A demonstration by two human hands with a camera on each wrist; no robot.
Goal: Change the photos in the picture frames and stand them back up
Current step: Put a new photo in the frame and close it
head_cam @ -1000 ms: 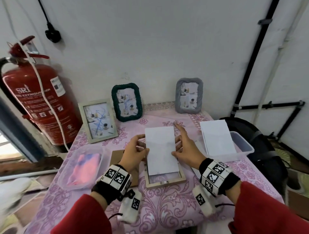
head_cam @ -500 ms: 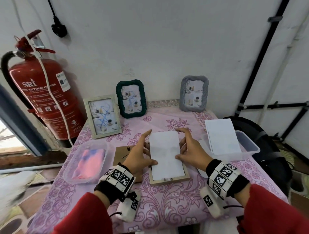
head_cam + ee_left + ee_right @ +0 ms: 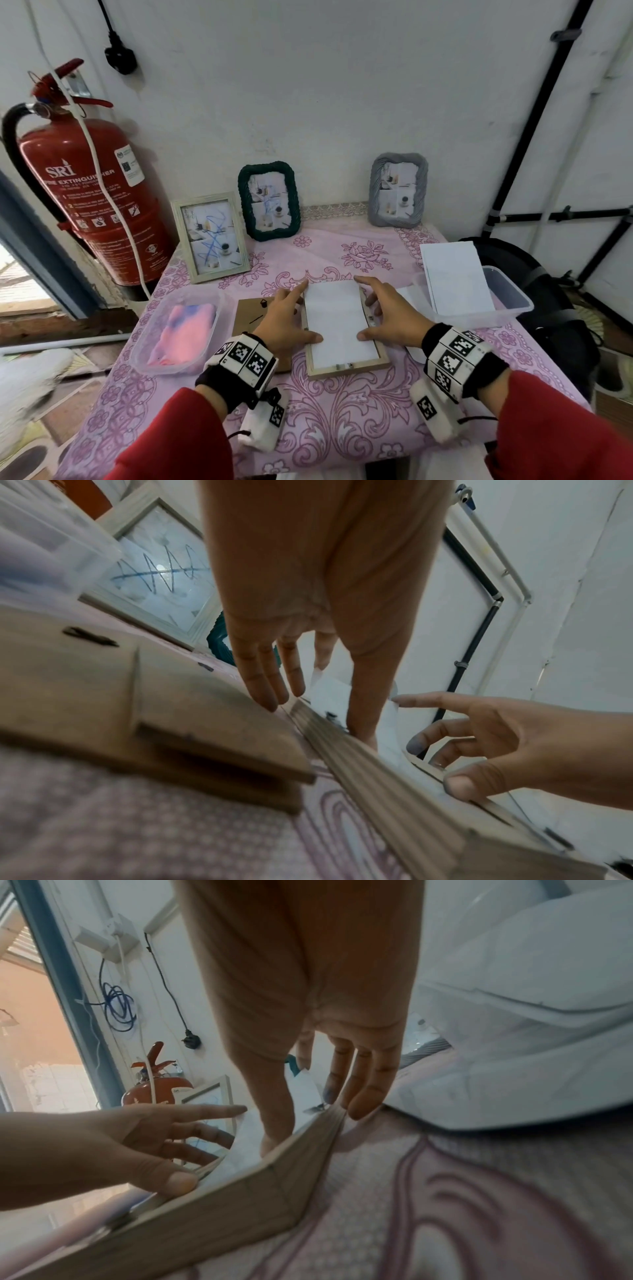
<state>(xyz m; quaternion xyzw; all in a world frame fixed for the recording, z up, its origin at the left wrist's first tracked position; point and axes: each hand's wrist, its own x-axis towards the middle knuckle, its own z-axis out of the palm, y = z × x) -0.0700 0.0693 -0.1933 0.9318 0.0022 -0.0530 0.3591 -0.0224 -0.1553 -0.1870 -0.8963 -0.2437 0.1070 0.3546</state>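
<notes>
Soft, even daylight fills the head view, brightest at the doorway far left of the hands, where the floor blows out to white. Shadows beneath the left hand point(image 3: 281, 325) and right hand point(image 3: 394, 318) are faint. Straight pipes bow toward the picture's edges from the wide lens. Both wrist views are dimmer and cooler; the palms closest to the lens sit in shade, and the nearest frame edge point(image 3: 377, 785) and tablecloth point(image 3: 479, 1204) smear into blur.

Four picture frames, two tubs

Three frames stand at the far side point(image 3: 211, 237) point(image 3: 269, 201) point(image 3: 398, 189); one frame point(image 3: 346, 367) lies flat; tubs left point(image 3: 144, 356) and right point(image 3: 510, 294).
</notes>
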